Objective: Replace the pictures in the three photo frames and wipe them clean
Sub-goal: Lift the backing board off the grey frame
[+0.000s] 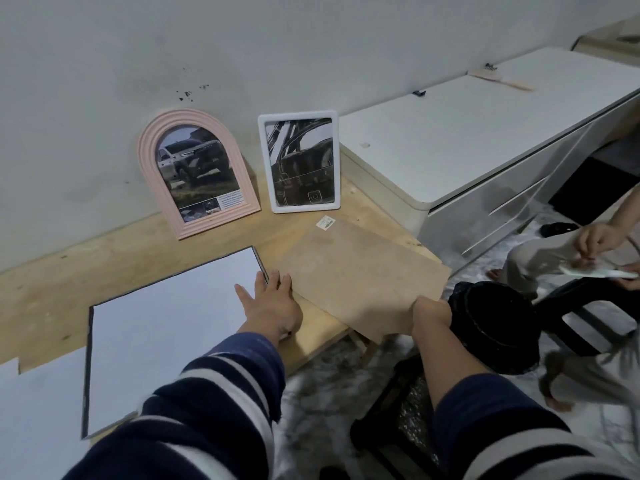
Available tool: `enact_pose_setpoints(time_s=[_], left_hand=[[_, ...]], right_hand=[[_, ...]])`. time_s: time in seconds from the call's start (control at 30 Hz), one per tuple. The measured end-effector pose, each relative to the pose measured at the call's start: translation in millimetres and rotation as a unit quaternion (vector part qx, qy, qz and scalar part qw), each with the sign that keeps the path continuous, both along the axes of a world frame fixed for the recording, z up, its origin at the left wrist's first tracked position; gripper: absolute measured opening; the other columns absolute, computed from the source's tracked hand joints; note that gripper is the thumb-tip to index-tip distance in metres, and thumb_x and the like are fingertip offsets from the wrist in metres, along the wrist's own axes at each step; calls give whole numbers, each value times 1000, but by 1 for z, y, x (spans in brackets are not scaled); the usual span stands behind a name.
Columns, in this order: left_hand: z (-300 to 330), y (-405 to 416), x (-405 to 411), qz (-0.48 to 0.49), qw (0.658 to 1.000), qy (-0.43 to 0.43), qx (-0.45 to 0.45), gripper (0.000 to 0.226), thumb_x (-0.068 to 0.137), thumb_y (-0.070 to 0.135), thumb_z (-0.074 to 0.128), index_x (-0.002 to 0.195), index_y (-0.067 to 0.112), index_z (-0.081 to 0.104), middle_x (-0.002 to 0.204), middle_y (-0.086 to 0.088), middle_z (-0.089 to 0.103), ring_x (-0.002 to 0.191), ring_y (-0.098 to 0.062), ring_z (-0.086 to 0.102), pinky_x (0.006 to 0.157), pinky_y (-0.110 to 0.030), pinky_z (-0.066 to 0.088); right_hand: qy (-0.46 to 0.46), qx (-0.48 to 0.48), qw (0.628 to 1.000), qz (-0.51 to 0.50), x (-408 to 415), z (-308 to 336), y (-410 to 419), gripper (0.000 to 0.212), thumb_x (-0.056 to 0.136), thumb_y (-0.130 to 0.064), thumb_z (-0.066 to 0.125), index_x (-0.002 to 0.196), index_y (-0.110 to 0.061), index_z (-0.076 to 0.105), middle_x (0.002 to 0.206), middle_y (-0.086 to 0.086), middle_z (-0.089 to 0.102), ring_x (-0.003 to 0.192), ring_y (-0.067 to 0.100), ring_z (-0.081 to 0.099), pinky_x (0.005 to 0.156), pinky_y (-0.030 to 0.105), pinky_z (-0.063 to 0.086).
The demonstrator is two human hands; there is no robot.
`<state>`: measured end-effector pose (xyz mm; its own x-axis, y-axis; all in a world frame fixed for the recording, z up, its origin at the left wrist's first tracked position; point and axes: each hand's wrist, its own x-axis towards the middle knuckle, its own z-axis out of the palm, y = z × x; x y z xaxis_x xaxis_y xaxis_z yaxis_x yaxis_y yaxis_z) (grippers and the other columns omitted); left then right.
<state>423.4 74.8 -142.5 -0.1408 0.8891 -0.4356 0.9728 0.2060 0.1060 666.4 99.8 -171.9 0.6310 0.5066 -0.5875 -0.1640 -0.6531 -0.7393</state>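
Note:
A large black-edged frame (166,327) lies flat on the wooden table (52,289), a white sheet filling it. My left hand (270,303) rests open on its right edge, fingers spread. My right hand (429,315) grips the near corner of a brown backing board (360,275) that lies on the table's right end and overhangs its edge. Against the wall lean a pink arched frame (197,174) with a truck picture and a white rectangular frame (299,162) with a dark car picture.
A white low cabinet (467,133) stands right of the table, a brush (502,79) on top. Another person's hands (599,240) hold paper at the far right. A black stool (495,327) sits beside my right arm. More white sheet (31,410) lies at the lower left.

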Motion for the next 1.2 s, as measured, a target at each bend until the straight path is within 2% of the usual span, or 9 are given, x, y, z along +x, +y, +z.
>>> enact_pose_setpoints(time_s=[0.13,0.23,0.37,0.53,0.67,0.87,0.93,1.0,1.2], left_hand=[[4,-1,1,-3,1000,-11,-5,63,99,27,32,155,24,2,162,0,-9,148,-26,-16,112,-61,-15],[8,-7,1,-12,999,-31,10,57,102,32,28,154,25,8,163,0,-3,149,-26,-10,114,-61,-12],[14,-16,-15,8,998,-45,47,52,103,34,26,153,25,16,163,0,2,149,-26,-3,116,-60,-5],[17,-41,-68,89,995,-15,39,55,103,37,27,154,23,12,163,-1,-3,149,-26,-5,117,-59,-1],[18,-69,-100,129,991,8,24,68,96,56,35,152,23,15,162,-1,-3,149,-28,-4,114,-62,0],[-2,-88,-112,164,986,-17,-6,95,80,79,36,153,23,8,162,-1,-5,149,-31,-4,115,-62,6],[-6,-90,-113,165,986,-20,-16,98,79,81,34,153,23,6,162,-1,-8,149,-31,-5,115,-60,7],[-9,-90,-112,161,987,-18,-18,103,76,84,34,154,24,4,162,0,-10,149,-30,-6,115,-60,7],[-12,-92,-109,163,986,-26,-38,123,61,93,41,153,25,-4,161,0,-17,148,-29,-14,115,-59,1]], right_hand=[[-40,-68,993,86,-3,12,-2,78,78,-16,71,144,-12,29,141,18,39,125,38,42,100,46,44],[-185,-135,959,169,-12,31,-6,87,76,-21,73,146,-24,20,144,13,23,130,34,26,103,45,35],[-331,-91,886,311,-42,42,-5,72,78,-19,64,140,-27,28,138,12,21,124,33,24,104,42,26],[-347,0,795,497,-114,46,-12,51,82,-15,56,131,-27,45,128,8,35,118,28,32,101,39,34],[-357,82,709,603,-163,41,-31,31,90,-18,51,119,-28,58,124,2,46,115,22,37,98,37,36],[-484,123,582,642,-185,28,-56,41,96,-48,39,123,-20,53,124,4,44,114,23,39,95,39,36],[-490,117,579,641,-188,24,-60,44,96,-50,35,124,-19,50,127,5,41,115,23,36,96,38,35],[-476,107,599,634,-191,21,-60,45,96,-50,34,127,-20,48,128,5,40,117,23,35,97,37,34],[-475,102,612,624,-194,19,-61,51,90,-55,46,131,-25,48,135,3,38,123,22,33,100,35,33]])
